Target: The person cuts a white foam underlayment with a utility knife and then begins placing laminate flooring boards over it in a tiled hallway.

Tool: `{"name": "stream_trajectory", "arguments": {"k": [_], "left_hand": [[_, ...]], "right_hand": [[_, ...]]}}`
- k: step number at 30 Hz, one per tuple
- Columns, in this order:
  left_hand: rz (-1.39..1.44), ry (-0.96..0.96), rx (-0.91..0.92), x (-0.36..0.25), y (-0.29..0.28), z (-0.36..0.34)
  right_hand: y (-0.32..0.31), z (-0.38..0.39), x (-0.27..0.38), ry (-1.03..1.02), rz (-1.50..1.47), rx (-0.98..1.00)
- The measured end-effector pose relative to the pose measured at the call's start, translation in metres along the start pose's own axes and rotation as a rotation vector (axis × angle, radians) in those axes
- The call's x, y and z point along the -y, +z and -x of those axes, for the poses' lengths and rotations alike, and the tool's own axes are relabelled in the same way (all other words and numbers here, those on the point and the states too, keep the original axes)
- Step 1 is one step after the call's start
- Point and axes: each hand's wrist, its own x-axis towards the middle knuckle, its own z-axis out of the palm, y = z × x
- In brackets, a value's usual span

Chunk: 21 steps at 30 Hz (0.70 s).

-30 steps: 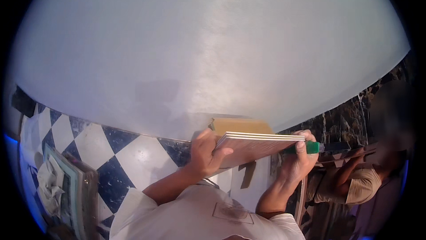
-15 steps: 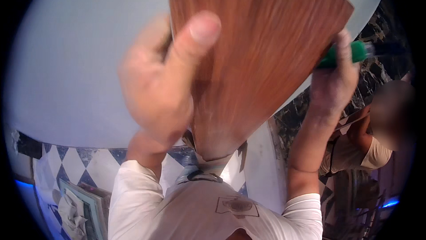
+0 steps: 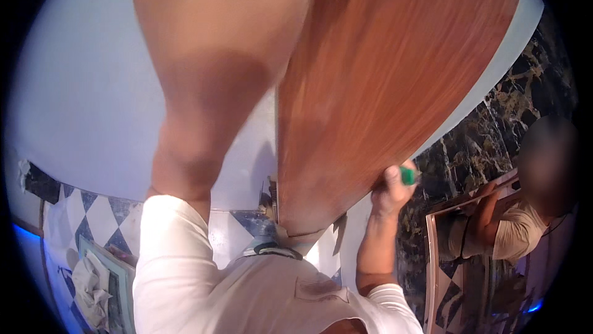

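Observation:
A reddish-brown wood-grain board (image 3: 395, 68) lies over a pale white surface (image 3: 80, 105), its narrow end close to my waist. At the board's right edge is my right hand (image 3: 390, 195), closed round a green handle (image 3: 407, 176); the tool's working end cannot be made out. My left forearm (image 3: 197, 99) stretches far forward along the board's left edge. The left hand itself lies beyond the top of the picture, so its fingers do not show.
Black marble with gold veins (image 3: 519, 87) runs along the right. Beyond it, a person in a beige shirt (image 3: 519, 232) is beside a pale-edged frame (image 3: 430, 260). Crumpled white material (image 3: 92, 291) rests on a framed panel at lower left, over blue-and-white diamond tiles (image 3: 102, 226).
My left hand has reached forward out of the picture. My right hand has come nearer to me along the board's right edge with the green-handled tool. More of the board shows.

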Motion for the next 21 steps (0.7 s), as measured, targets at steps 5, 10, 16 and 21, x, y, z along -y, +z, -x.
{"name": "stream_trajectory", "arguments": {"k": [5,10,16,21], "left_hand": [[0.06,-0.04,0.092,0.008,0.006,-0.015],[0.034,-0.083,0.144,0.013,-0.016,0.083],[-0.169,-0.243,0.195,0.074,-0.061,0.262],[-0.251,-0.164,0.255,0.08,-0.06,0.234]], "right_hand": [[0.035,-0.051,0.07,-0.059,-0.065,0.05],[0.068,-0.071,0.107,-0.106,-0.03,-0.013],[0.111,-0.075,0.12,-0.121,-0.097,0.009],[0.117,-0.103,0.14,-0.218,-0.068,-0.066]]}}
